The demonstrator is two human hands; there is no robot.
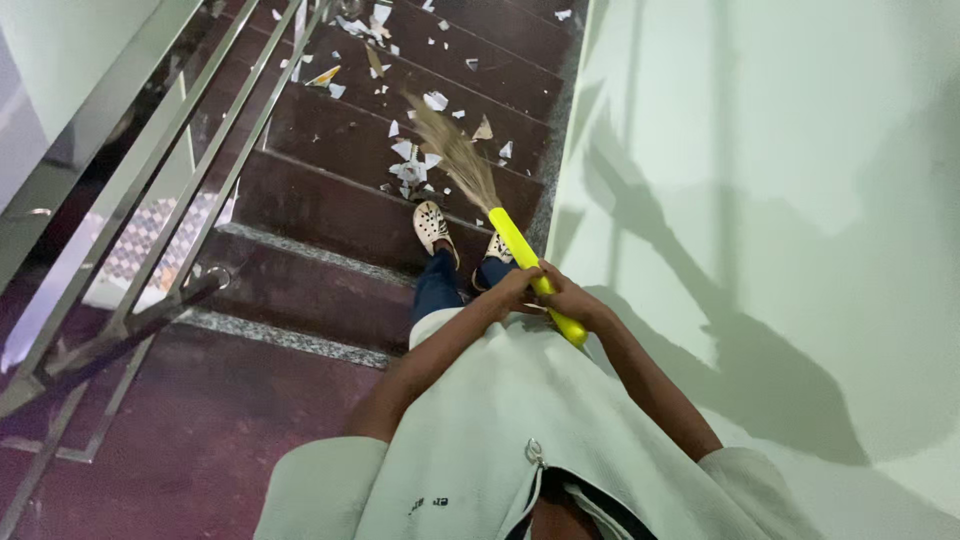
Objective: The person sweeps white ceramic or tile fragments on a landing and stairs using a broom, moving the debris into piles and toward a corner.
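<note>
Both my hands grip the yellow handle [512, 236] of a grass broom. My left hand [512, 288] holds it just above my right hand [572, 300]. The broom's tan bristles [455, 155] reach down onto a dark red stair step, among scattered white paper scraps [410, 165]. My feet in white perforated shoes [432, 226] stand on the step above the scraps.
Dark red stairs [330, 210] descend ahead, littered with more paper bits on lower steps [355, 25]. A steel railing [150, 230] runs along the left. A pale green wall [760, 200] bounds the right side.
</note>
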